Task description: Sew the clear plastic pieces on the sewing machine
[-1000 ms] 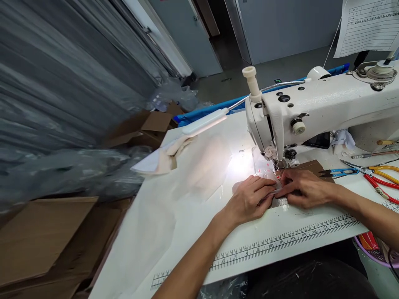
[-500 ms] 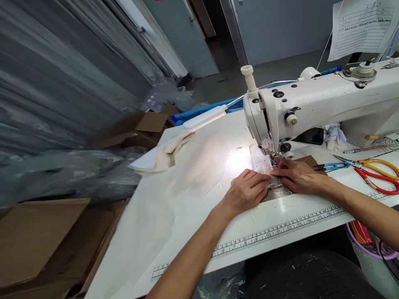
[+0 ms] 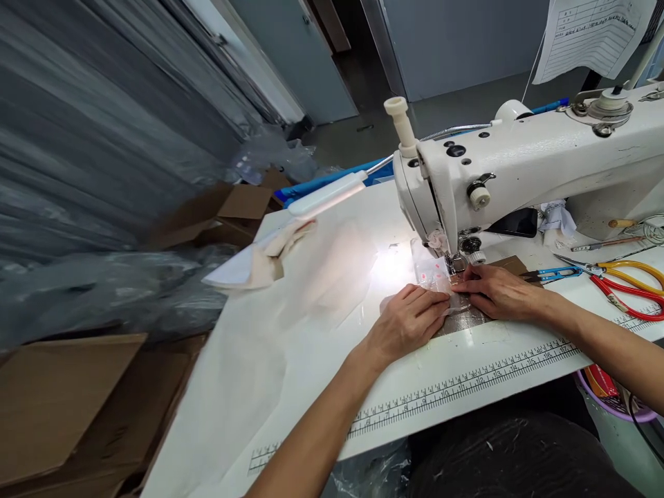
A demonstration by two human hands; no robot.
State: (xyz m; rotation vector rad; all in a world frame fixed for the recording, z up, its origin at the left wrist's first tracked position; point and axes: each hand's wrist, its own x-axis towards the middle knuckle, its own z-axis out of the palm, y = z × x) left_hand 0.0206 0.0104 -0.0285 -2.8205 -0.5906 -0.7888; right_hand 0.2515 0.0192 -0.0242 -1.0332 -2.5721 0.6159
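Note:
A thin, see-through piece of fabric (image 3: 428,274) with small pink marks lies under the needle area of a white sewing machine (image 3: 498,166). My left hand (image 3: 412,317) rests on its near left side, fingers together and pressing it to the machine bed. From the right, my right hand (image 3: 495,292) pinches the near edge close to the presser foot (image 3: 456,264); its fingertips are partly hidden. Both hands are almost touching. Beneath the fabric shows a shiny metal plate (image 3: 464,319).
Scissors (image 3: 630,277) with orange and red handles and blue thread snips (image 3: 555,274) lie right of my right hand. Cream cloth pieces (image 3: 264,266) lie at the table's left. A lamp (image 3: 329,195) lights the bed. A printed ruler (image 3: 446,393) runs along the front edge. Cardboard boxes (image 3: 62,401) stand left.
The view has shifted slightly, so the machine appears a little further left and higher. Both hands keep nearly the same hold on the fabric by the presser foot.

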